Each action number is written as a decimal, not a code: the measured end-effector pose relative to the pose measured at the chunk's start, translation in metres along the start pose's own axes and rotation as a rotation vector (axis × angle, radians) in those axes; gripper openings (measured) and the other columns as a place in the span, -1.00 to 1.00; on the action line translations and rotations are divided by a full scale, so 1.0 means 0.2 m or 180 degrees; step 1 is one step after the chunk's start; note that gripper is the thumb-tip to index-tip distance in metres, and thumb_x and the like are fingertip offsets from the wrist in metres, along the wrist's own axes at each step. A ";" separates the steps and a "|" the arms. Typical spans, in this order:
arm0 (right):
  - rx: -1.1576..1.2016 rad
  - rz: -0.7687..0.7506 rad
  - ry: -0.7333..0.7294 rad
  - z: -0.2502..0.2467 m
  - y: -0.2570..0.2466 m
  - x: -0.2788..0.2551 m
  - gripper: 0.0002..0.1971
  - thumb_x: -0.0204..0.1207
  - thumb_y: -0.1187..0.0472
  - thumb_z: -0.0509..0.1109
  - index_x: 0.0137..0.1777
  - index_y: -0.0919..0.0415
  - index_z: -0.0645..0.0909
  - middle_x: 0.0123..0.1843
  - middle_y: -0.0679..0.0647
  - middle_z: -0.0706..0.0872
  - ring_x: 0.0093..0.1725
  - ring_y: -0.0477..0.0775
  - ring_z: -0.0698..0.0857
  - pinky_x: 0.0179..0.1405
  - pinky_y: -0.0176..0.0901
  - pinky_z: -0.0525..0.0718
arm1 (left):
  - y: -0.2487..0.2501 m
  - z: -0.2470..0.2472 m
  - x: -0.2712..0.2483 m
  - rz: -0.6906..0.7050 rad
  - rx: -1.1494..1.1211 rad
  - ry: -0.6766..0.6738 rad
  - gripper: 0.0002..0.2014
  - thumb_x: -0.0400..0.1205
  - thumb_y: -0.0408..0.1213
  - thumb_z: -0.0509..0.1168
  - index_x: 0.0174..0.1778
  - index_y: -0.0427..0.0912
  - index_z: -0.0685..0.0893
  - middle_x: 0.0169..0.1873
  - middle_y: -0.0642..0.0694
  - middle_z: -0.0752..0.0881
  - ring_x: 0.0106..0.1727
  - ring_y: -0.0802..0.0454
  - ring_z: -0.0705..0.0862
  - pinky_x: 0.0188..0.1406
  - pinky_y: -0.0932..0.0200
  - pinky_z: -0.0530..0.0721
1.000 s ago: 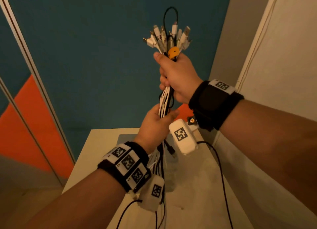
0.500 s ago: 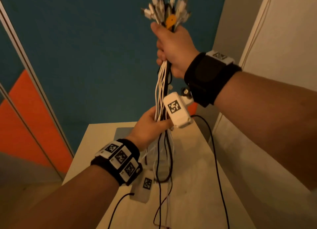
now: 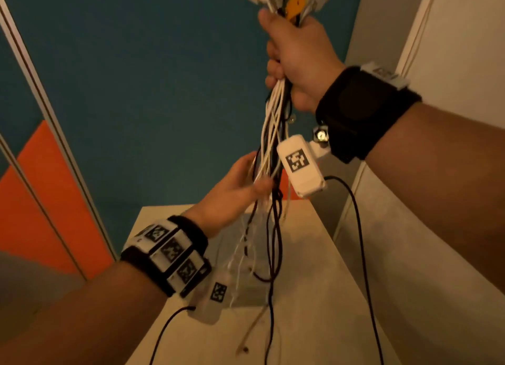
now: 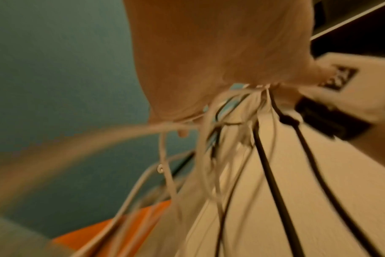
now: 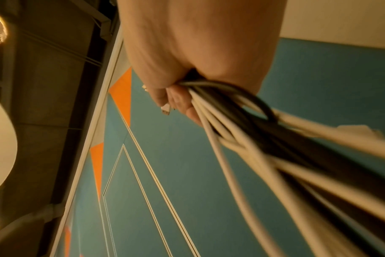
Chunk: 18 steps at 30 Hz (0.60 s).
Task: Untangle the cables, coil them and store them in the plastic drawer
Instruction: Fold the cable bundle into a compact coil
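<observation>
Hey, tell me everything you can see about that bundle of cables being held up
The bundle of cables mixes thin white leads with a few black ones. It hangs roughly upright. The right hand grips it in a fist near the top, where white plugs and an orange tag fan out. Lower down, the left hand holds the strands loosely. The loose ends trail down to the pale table. They look tangled still.

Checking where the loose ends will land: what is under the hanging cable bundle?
Under the cables lies a pale tabletop with a clear container, blurred; its contents cannot be made out.
</observation>
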State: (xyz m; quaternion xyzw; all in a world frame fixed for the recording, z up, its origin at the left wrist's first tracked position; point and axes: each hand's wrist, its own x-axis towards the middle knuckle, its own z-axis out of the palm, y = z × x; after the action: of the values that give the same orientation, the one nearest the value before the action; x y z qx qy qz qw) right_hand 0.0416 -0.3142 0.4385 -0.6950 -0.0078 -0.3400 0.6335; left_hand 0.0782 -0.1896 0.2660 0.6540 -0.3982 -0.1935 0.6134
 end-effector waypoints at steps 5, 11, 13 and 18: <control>-0.0095 0.0106 0.0017 -0.02 -0.02 -0.01 -0.70 0.64 0.13 0.31 -0.28 0.04 0.30 -0.58 -0.04 0.24 -0.64 -0.03 0.21 -0.61 -0.21 0.33 | 0.37 -0.19 0.10 0.0203 0.0140 0.0677 -0.07 0.27 0.58 0.05 0.45 0.06 0.56 0.39 0.15 0.63 0.40 0.27 0.56 0.56 0.09 0.39; -0.0329 0.0046 -0.0144 0.06 0.18 -0.17 -0.89 0.63 0.21 0.32 -0.12 0.19 0.52 -0.57 -0.11 0.51 -0.60 -0.09 0.46 -0.62 -0.23 0.39 | 0.66 -0.08 0.16 0.0061 0.0568 -0.0041 -0.64 0.67 0.17 0.24 0.06 -0.06 0.63 -0.12 -0.10 0.67 -0.15 0.07 0.62 -0.22 0.42 0.61; -0.0446 0.0160 -0.0217 0.04 0.23 -0.20 -0.87 0.63 0.18 0.31 -0.11 0.23 0.51 -0.58 -0.09 0.47 -0.59 -0.03 0.40 -0.60 -0.19 0.38 | 0.63 -0.08 0.17 -0.0194 0.0627 -0.0153 -0.63 0.61 0.24 0.29 -0.03 -0.01 0.65 -0.24 -0.08 0.64 -0.19 0.03 0.60 0.08 0.07 0.55; -0.0716 0.0220 -0.0534 -0.01 0.27 -0.26 -0.91 0.50 0.45 0.25 -0.13 0.53 0.51 -0.46 0.23 0.41 -0.58 0.04 0.37 -0.57 -0.16 0.33 | 0.57 -0.07 0.16 -0.0519 0.0425 -0.0188 -0.67 0.55 0.21 0.38 -0.05 0.02 0.69 -0.28 -0.04 0.73 -0.24 0.06 0.71 0.31 -0.20 0.46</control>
State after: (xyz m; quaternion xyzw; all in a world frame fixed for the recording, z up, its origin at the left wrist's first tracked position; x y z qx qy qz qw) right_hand 0.0248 -0.3040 0.3661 -0.7875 0.0014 -0.2574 0.5600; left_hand 0.0751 -0.1961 0.3852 0.7176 -0.3736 -0.2350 0.5386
